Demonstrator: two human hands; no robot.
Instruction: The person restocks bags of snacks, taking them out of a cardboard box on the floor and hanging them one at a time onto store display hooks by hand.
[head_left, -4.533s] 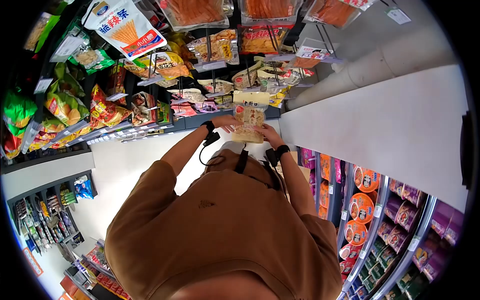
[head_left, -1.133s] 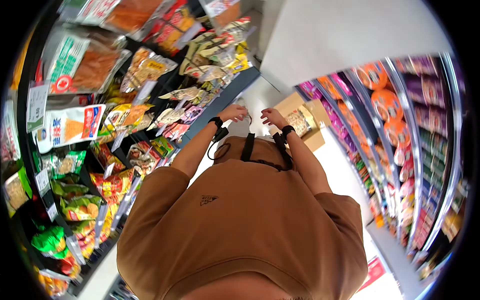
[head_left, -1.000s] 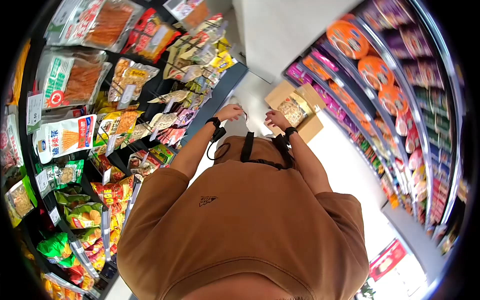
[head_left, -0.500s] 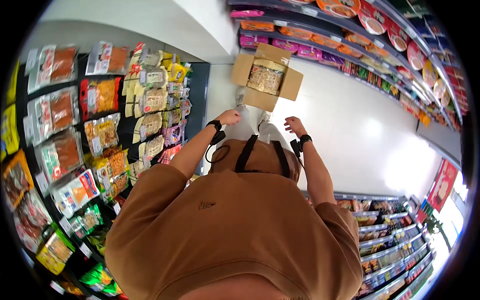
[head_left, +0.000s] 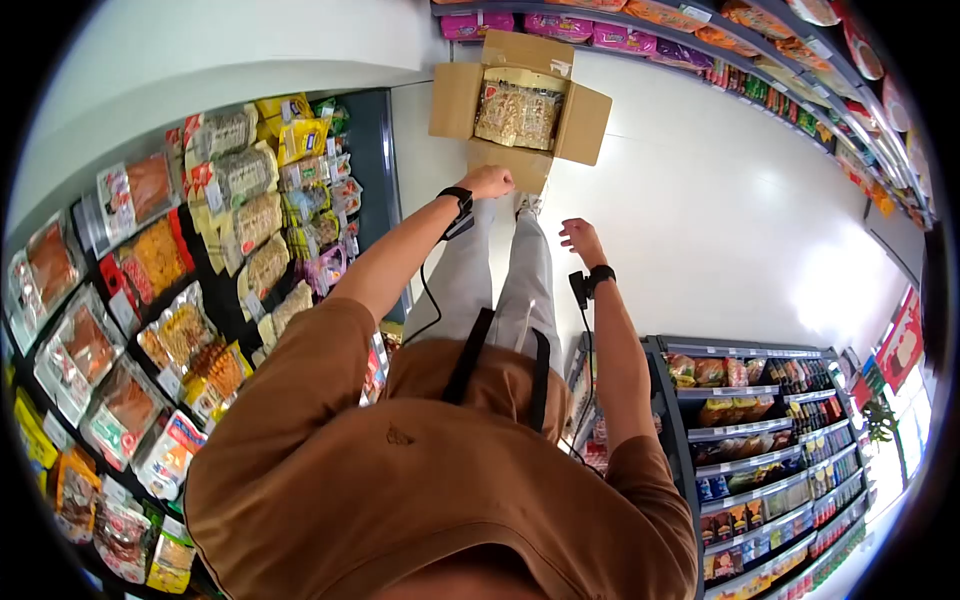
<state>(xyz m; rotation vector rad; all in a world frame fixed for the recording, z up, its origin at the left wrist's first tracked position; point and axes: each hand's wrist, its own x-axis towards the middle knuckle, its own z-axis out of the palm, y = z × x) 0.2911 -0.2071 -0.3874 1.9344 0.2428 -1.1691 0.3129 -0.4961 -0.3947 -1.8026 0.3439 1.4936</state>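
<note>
On the floor ahead of the feet: an open cardboard box (head_left: 582, 125), flaps folded outward, standing between the hanging snack display and the far shelf.
Inside the box: clear-fronted food packets (head_left: 518, 112) with pale tops, the upper one lying face up; how many lie beneath cannot be told.
Left hand: the left hand (head_left: 488, 182) is loosely curled just by the near flap, overlapping its edge in view; whether it touches the cardboard cannot be told. No item shows in it, though its palm is hidden.
Right hand: the right hand (head_left: 580, 240) hangs over the pale floor (head_left: 700, 190), fingers parted and slightly bent, nothing between them, well apart from the box.
Wrists: a dark band (head_left: 459, 200) on the left, another (head_left: 602, 273) on the right.
Display at left: hanging packets (head_left: 262, 220) in rows, some much like those in the box.
Shelf beyond the box: pink packs (head_left: 560, 27) along its low tier.
Step at the box: judged from the posture, an approach, with no packet yet lifted.
Next move calls for: a lower reach past the near flap, fingers wide enough to pinch a packet's edge, and the right hand brought nearer.
</note>
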